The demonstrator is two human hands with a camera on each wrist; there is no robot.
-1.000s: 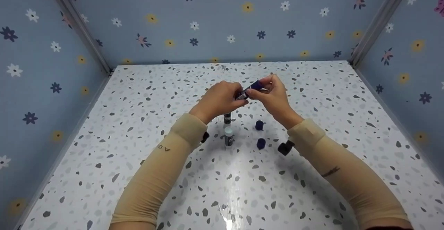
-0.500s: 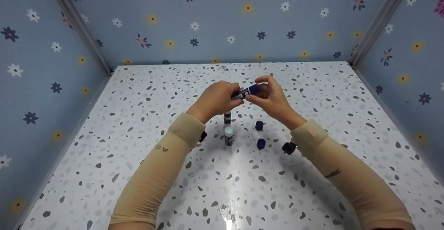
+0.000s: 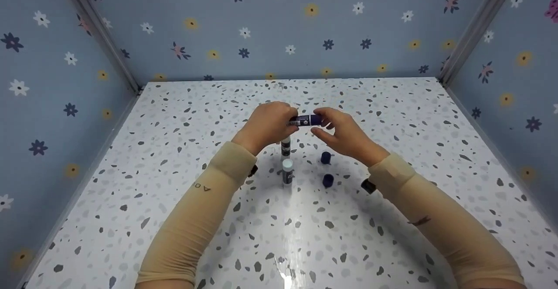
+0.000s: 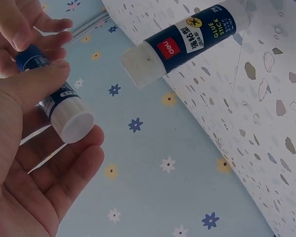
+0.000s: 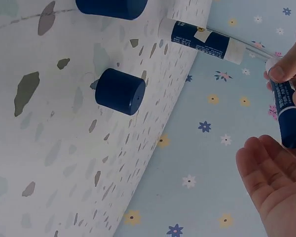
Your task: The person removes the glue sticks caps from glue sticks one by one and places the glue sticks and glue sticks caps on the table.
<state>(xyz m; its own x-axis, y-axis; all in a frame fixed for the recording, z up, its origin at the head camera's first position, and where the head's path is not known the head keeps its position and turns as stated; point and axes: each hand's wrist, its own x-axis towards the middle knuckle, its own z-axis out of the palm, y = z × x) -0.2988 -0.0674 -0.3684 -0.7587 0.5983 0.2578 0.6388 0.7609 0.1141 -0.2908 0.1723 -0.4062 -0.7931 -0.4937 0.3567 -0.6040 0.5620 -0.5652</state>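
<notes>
My left hand (image 3: 267, 123) grips a dark blue glue stick (image 3: 301, 120) by its body, holding it roughly level above the table. Its navy cap (image 5: 292, 127) is on and points toward my right hand (image 3: 346, 133). That hand's fingers are spread around the cap end, the thumb apart from it; whether a fingertip touches the cap, I cannot tell. The held stick's pale base (image 4: 79, 126) shows in the left wrist view. Two uncapped glue sticks stand upright below my hands: a nearer one (image 3: 287, 173) and a farther one (image 3: 285, 147), its top partly hidden by my left hand.
Two loose navy caps, one farther (image 3: 325, 157) and one nearer (image 3: 328, 180), stand on the speckled white table (image 3: 244, 236) right of the upright sticks. Flower-patterned blue panels (image 3: 279, 27) enclose the back and both sides.
The held glue stick has turned from slanting up to the right to nearly level. My right hand's fingers have loosened from the cap, and its wrist has shifted slightly right.
</notes>
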